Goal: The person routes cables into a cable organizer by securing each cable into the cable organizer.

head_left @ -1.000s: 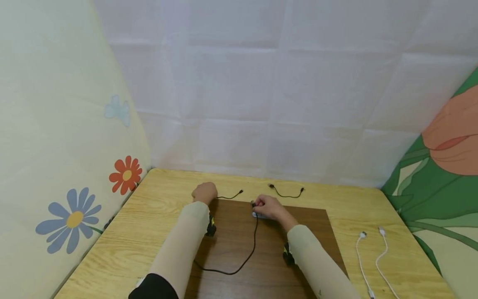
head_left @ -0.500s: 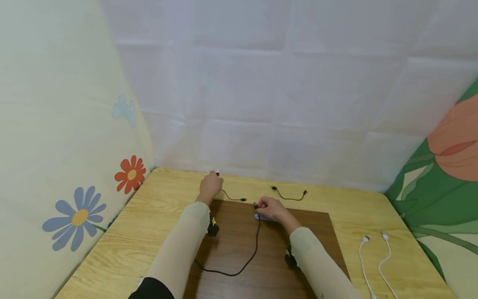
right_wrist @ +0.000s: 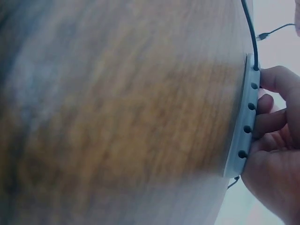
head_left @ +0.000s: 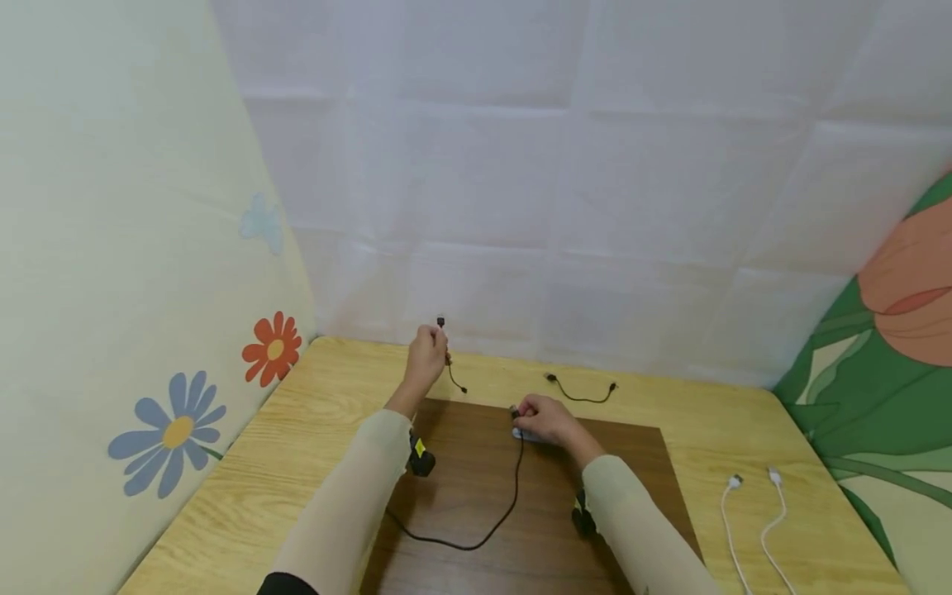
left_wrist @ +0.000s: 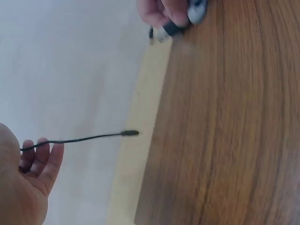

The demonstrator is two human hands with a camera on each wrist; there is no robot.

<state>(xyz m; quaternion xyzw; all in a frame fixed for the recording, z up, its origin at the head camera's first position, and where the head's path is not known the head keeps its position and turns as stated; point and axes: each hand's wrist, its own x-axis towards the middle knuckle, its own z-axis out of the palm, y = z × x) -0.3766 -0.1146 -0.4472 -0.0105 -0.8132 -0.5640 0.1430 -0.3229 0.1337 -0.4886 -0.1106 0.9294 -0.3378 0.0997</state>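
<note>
My left hand (head_left: 426, 361) holds a short black USB cable (head_left: 441, 322) above the table's back edge, its plug pointing up. The other end dangles; in the left wrist view this thin cable (left_wrist: 89, 138) runs across the fingers to a small dark plug. My right hand (head_left: 546, 419) pinches the plug end of a longer black USB cable (head_left: 468, 548) at the back of the brown board. Under that hand lies a pale grey cable organizer (right_wrist: 242, 126) with several slots along its side. The longer cable runs into its end slot in the right wrist view.
The dark brown board (head_left: 573, 512) lies on a yellow wood-grain table (head_left: 245, 496). Behind the right hand is another short black cable (head_left: 583, 400). Two white cables (head_left: 727, 529) lie at the right. A white cloth wall (head_left: 476, 182) rises directly behind the table.
My left hand has lifted the short black cable off the table, raising its plug upright and its loose end with it. The right hand keeps its place at the organizer. The head view has shifted slightly.
</note>
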